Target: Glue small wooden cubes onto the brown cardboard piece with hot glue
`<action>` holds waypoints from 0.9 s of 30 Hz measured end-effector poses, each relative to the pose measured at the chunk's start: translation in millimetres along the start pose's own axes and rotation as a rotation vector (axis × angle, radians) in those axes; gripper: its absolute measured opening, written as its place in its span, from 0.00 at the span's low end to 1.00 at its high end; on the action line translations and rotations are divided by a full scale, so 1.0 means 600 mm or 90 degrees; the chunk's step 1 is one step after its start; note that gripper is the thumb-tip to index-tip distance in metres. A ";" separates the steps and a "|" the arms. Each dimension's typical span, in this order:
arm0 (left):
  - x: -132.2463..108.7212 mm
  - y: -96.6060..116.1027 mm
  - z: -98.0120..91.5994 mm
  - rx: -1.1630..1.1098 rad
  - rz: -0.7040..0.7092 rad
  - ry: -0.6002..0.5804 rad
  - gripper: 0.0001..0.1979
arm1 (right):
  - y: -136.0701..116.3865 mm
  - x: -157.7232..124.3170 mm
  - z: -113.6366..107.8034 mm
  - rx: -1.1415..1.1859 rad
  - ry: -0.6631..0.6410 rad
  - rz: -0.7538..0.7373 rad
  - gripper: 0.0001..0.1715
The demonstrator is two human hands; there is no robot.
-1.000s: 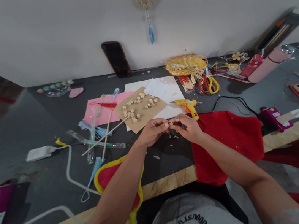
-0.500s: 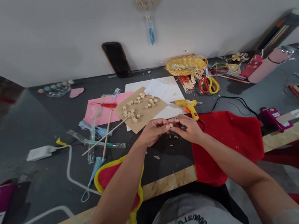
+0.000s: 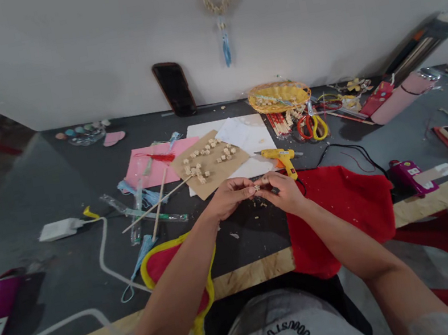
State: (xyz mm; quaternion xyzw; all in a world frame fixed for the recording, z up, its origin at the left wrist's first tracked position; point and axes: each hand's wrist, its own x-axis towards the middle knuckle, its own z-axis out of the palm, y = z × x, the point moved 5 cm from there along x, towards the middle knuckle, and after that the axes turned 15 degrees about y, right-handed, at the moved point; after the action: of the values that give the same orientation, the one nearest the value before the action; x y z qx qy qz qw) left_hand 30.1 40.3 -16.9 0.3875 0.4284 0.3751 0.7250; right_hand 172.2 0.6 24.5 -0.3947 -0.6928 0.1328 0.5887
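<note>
Centrally, a small piece [image 3: 257, 187] is pinched between the fingertips of the left hand [image 3: 231, 197] and right hand [image 3: 286, 193], both clamped on it, above the dark table [image 3: 258, 242]. It is pale, wood-toned and knobbly; its full shape is hidden by the fingers. Similar cubes [image 3: 194, 170], cream and rough-sided, are scattered on the brown sheet [image 3: 227, 171] beyond. Pale crumbs [image 3: 263, 204] are strewn on the table below; to the right, the glue gun [image 3: 278, 154] is laid near the red cloth [image 3: 339, 205].

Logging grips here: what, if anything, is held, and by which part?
A small pale piece, pinched between the left hand and right hand; exactly which part is too small to tell.
</note>
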 end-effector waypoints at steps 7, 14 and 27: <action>-0.002 0.002 0.001 -0.005 0.009 -0.017 0.18 | 0.002 -0.003 -0.001 -0.001 -0.016 0.016 0.09; 0.002 0.000 0.000 0.024 0.037 -0.019 0.19 | 0.003 -0.005 0.001 -0.012 -0.033 0.043 0.08; 0.002 -0.001 -0.003 0.027 0.031 0.001 0.19 | 0.004 -0.006 0.005 -0.012 -0.029 0.025 0.07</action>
State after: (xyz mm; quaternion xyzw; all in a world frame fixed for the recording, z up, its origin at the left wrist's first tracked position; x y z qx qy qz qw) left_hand 29.1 41.9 -18.3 0.4129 0.4274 0.3836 0.7069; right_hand 170.4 0.5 19.4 -0.4101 -0.6996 0.1468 0.5665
